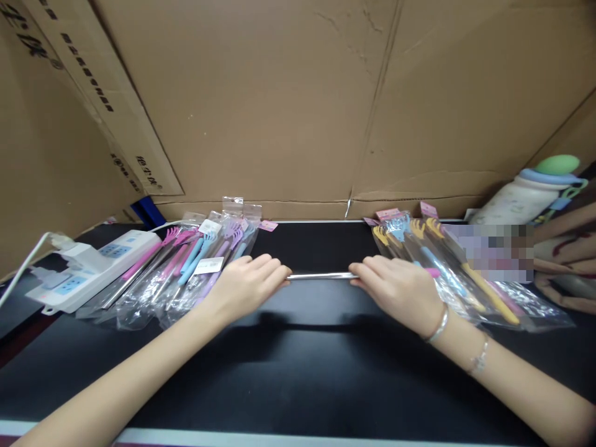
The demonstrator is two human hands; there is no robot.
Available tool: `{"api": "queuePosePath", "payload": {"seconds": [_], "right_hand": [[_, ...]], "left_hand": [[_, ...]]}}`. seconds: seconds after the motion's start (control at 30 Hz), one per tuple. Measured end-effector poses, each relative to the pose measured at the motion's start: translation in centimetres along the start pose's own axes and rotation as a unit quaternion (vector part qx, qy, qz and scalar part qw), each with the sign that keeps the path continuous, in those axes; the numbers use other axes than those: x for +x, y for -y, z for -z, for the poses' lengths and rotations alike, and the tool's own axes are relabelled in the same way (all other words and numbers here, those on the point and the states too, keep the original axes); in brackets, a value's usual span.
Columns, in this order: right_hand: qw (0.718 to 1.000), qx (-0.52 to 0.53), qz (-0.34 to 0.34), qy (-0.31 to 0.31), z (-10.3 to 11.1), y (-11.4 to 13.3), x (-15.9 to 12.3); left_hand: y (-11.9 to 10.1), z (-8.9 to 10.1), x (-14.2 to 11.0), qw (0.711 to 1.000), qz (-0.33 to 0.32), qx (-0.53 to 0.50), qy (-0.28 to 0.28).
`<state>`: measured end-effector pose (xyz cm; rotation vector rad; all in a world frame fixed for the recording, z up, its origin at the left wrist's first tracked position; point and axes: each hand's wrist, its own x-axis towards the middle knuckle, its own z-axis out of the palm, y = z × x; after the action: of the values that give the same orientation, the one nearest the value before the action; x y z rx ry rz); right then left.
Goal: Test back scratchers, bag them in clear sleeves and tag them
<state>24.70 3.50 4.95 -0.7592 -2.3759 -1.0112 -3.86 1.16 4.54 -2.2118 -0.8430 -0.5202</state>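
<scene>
A thin silver metal rod [321,275] stretches level between my two hands over the black table [298,366]. My left hand [246,284] is closed over its left end. My right hand [395,287], with a bangle on the wrist, is closed over its right end. What lies under each palm is hidden. Left of my left hand sits a pile of clear bags [186,267] with pink, blue and purple back scratchers. Right of my right hand lies another pile of bags [456,273] with yellow, blue and pink ones.
A white power strip [88,267] with a plugged cable sits at the far left. Cardboard walls [279,105] close the back and left. A pale bottle with a green cap [531,192] lies at the right, near another person's fingers [568,248].
</scene>
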Motion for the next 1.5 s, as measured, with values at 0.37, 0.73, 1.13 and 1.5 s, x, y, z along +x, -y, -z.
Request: {"api": "queuePosePath", "payload": {"seconds": [0.37,0.73,1.13,1.5], "right_hand": [[0.996,0.077,-0.015,0.039,-0.2,5.0,0.4],[0.998,0.057,-0.013,0.029,0.4,3.7,0.8],[0.990,-0.131,0.024,-0.046,0.8,-7.5,-1.4],[0.970,-0.171,-0.170,0.021,0.5,-14.2,-5.2]], "left_hand": [[-4.1,-0.7,0.5,0.999,0.007,-0.053,-0.003],[-3.5,0.2,1.0,0.999,0.021,-0.034,-0.004],[6.4,1.9,-1.6,0.987,0.001,0.157,-0.034],[13.8,3.0,-6.3,0.950,0.105,0.290,-0.055]]}}
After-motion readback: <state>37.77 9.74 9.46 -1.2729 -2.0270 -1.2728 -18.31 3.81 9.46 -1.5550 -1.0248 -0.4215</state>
